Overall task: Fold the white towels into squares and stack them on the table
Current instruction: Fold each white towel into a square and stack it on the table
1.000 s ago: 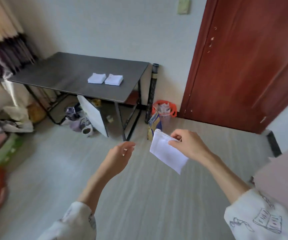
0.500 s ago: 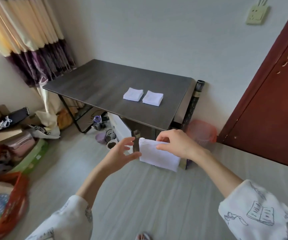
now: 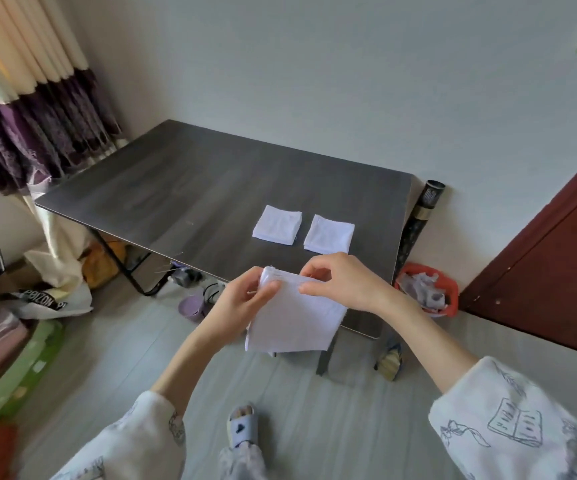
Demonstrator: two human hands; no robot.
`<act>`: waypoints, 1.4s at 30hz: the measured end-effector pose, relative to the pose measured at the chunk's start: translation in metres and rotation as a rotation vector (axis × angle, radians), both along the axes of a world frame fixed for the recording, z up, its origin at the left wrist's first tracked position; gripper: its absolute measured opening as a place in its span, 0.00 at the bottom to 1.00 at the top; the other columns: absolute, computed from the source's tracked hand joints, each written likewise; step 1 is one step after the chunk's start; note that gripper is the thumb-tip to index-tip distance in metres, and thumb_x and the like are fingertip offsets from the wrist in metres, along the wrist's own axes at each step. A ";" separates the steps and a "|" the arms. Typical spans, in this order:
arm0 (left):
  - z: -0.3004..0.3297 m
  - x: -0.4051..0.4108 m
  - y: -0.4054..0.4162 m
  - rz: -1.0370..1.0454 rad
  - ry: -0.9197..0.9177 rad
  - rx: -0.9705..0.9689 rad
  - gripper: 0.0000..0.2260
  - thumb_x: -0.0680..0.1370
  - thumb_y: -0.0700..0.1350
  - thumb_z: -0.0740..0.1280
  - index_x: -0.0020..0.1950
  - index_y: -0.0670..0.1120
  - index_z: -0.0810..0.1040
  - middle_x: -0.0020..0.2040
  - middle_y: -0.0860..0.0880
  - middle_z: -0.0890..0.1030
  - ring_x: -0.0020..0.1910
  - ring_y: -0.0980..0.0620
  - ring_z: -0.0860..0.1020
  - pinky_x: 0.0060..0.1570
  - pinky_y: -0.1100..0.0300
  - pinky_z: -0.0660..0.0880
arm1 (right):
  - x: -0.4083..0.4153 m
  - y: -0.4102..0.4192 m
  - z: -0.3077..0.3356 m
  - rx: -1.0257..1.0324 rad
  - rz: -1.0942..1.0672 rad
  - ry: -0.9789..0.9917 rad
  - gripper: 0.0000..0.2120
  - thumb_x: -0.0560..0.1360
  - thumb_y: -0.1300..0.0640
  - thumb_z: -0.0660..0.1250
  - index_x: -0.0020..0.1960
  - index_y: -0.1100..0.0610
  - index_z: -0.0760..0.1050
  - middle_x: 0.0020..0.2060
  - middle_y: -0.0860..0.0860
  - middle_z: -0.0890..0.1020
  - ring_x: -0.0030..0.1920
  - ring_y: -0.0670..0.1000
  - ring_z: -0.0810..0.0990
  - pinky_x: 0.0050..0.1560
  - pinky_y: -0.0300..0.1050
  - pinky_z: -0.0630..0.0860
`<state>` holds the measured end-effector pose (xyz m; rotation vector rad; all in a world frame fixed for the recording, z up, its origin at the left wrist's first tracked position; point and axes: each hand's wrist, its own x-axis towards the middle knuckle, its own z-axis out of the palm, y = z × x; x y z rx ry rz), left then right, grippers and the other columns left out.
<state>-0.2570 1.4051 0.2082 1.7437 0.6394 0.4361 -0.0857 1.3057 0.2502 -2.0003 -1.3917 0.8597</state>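
A lived-in home room; curtain (image 3: 20, 98), slippered foot (image 3: 242, 426), floor clutter (image 3: 6, 337).

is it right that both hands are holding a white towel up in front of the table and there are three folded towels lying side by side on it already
Not quite: the head view shows two folded towels on the table, not three, a left one and a right one, lying side by side. The rest stands: the left hand and the right hand both hold a white towel up in front of the table.

Soft even daylight, faint shadows; wide-angle bending at edges (wall lines curve); sleeves (image 3: 509, 427) slightly blurred.
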 end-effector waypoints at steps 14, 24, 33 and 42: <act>-0.049 0.105 0.220 -0.112 0.099 -0.439 0.15 0.79 0.56 0.56 0.54 0.48 0.75 0.51 0.47 0.80 0.49 0.51 0.79 0.50 0.53 0.77 | 0.086 0.166 -0.104 -0.165 -0.449 1.052 0.24 0.72 0.39 0.63 0.62 0.53 0.74 0.58 0.54 0.80 0.62 0.56 0.76 0.66 0.55 0.70; -0.103 0.187 0.300 -0.027 0.257 -0.485 0.15 0.79 0.56 0.56 0.57 0.48 0.73 0.52 0.49 0.79 0.49 0.52 0.79 0.49 0.53 0.78 | 0.143 0.236 -0.154 -0.160 -0.657 1.140 0.12 0.79 0.49 0.60 0.58 0.53 0.73 0.55 0.52 0.79 0.56 0.53 0.79 0.57 0.51 0.76; -0.155 0.233 0.347 0.120 0.502 -0.246 0.09 0.80 0.52 0.58 0.51 0.50 0.74 0.44 0.47 0.78 0.40 0.50 0.75 0.37 0.56 0.73 | 0.172 0.299 -0.205 -0.278 -0.684 0.351 0.13 0.81 0.51 0.54 0.48 0.58 0.71 0.45 0.55 0.78 0.46 0.53 0.79 0.48 0.45 0.78; -0.186 0.259 0.370 0.111 0.625 -0.146 0.09 0.80 0.52 0.57 0.53 0.50 0.73 0.46 0.48 0.79 0.46 0.46 0.78 0.48 0.47 0.78 | 0.193 0.328 -0.233 -0.295 -0.752 0.222 0.10 0.81 0.53 0.53 0.47 0.58 0.69 0.34 0.48 0.72 0.34 0.46 0.70 0.33 0.38 0.65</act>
